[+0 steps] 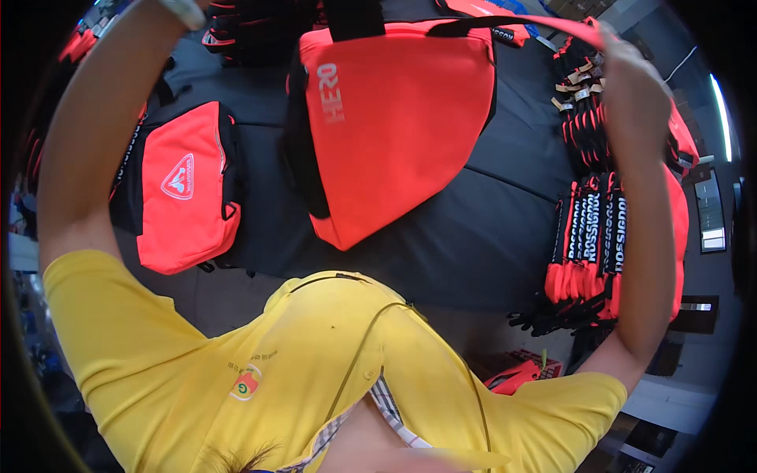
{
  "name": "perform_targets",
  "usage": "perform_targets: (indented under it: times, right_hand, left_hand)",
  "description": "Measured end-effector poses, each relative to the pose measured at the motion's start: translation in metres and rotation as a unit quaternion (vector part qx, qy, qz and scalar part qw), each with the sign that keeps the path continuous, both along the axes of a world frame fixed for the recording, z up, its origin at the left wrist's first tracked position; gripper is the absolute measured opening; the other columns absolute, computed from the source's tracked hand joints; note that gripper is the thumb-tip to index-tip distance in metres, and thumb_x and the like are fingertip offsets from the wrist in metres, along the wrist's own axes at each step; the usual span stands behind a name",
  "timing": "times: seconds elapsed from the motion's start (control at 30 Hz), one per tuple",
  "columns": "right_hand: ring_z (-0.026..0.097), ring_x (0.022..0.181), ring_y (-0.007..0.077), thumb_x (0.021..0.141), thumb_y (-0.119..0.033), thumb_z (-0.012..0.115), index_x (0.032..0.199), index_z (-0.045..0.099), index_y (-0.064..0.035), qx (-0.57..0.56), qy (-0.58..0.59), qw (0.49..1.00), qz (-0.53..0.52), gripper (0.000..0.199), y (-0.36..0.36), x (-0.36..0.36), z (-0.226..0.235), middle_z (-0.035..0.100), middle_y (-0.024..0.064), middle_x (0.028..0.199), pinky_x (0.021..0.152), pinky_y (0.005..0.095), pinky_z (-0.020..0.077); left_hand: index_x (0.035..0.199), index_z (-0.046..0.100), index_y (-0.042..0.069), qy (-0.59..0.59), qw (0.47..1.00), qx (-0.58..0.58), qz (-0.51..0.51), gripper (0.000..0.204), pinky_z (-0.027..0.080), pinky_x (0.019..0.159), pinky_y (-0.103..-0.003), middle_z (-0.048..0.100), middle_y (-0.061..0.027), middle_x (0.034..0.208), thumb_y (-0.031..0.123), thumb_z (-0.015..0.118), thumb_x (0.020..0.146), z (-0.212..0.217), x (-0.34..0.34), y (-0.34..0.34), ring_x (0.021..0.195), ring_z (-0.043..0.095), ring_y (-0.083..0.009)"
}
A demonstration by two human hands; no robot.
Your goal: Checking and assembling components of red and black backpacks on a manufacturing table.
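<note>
A large red and black bag (402, 134) with white lettering hangs or stands over the middle of the dark table, its narrow end toward me. From its top a red and black strap (552, 25) runs right to my right hand (631, 87). That hand is raised at the upper right, closed round the strap and slightly blurred. My left arm reaches up at the far left; a pale item (186, 13) shows at the wrist. The left hand's fingers are cut off by the upper edge. Below it lies a smaller red and black bag (181, 189) with a white shield emblem.
At the right, several folded red and black bags or straps (587, 252) stand in a row, with a tagged stack (582, 102) behind them. A dark pile (260, 35) sits at the back left. The dark table covering (520, 229) shows a seam.
</note>
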State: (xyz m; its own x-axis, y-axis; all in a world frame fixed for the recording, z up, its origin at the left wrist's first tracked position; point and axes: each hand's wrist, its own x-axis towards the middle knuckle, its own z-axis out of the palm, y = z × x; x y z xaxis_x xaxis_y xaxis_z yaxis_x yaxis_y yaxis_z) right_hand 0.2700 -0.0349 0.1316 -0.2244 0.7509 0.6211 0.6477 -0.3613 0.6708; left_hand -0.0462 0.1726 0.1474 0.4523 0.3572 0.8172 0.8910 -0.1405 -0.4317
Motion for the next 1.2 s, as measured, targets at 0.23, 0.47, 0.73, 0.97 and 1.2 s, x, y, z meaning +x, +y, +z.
perform_targets:
  times: [0.23, 0.47, 0.73, 0.97, 1.2]
  right_hand:
    - [0.069, 0.085, 0.0318, 0.089, -0.015, 0.060, 0.115, 0.058, -0.0023, -0.362, 0.374, 0.853, 0.039, 0.029, 0.011, -0.014, -0.173, 0.069, 0.0217, 0.090, 0.074, 0.0360, 0.0545]
    - [0.068, 0.084, 0.0133, 0.097, -0.025, 0.058, 0.113, 0.061, -0.0002, -0.244, 0.958, 0.057, 0.141, 0.030, -0.049, -0.005, -0.295, 0.069, 0.0069, 0.096, 0.075, 0.0271, 0.0547]
    - [0.065, 0.106, 0.0264, 0.102, -0.032, 0.046, 0.126, 0.054, 0.0035, -0.026, 0.945, -0.283, 0.165, 0.043, -0.085, -0.050, -0.351, 0.064, 0.0193, 0.119, 0.089, 0.0356, 0.0543]
    - [0.062, 0.112, 0.0282, 0.102, -0.031, 0.044, 0.129, 0.053, 0.0015, -0.015, 0.940, -0.295, 0.171, 0.043, -0.093, -0.068, -0.354, 0.061, 0.0170, 0.125, 0.097, 0.0413, 0.0501]
    - [0.061, 0.114, 0.0263, 0.103, -0.031, 0.043, 0.129, 0.052, 0.0006, 0.017, 0.939, -0.306, 0.157, 0.042, -0.098, -0.084, -0.352, 0.061, 0.0155, 0.125, 0.098, 0.0415, 0.0495]
  left_hand:
    - [0.097, 0.065, 0.009, 0.220, 0.914, -0.341, 0.000, 0.014, 0.055, 0.070, -0.043, 0.068, -0.0136, 0.091, 0.016, 0.064, 0.086, -0.161, -0.017, 0.000, 0.085, 0.066, -0.0339]
    - [0.107, 0.062, -0.001, -0.519, 0.206, -0.782, -0.277, 0.020, 0.052, 0.082, -0.027, 0.069, -0.0084, 0.101, 0.010, 0.061, 0.090, -0.291, -0.040, -0.114, 0.093, 0.066, -0.0159]
    - [0.137, 0.042, -0.006, -0.656, -0.213, -0.679, -0.250, 0.057, 0.045, 0.103, -0.043, 0.047, -0.0254, 0.138, 0.038, 0.040, 0.102, -0.341, -0.020, -0.168, 0.126, 0.050, -0.0340]
    - [0.143, 0.032, -0.007, -0.656, -0.268, -0.649, -0.277, 0.069, 0.038, 0.109, -0.048, 0.037, -0.0291, 0.145, 0.048, 0.035, 0.101, -0.346, -0.010, -0.175, 0.135, 0.038, -0.0398]
    - [0.146, 0.028, -0.002, -0.638, -0.306, -0.659, -0.255, 0.082, 0.034, 0.110, -0.053, 0.029, -0.0314, 0.148, 0.061, 0.037, 0.095, -0.363, -0.001, -0.194, 0.138, 0.031, -0.0424]
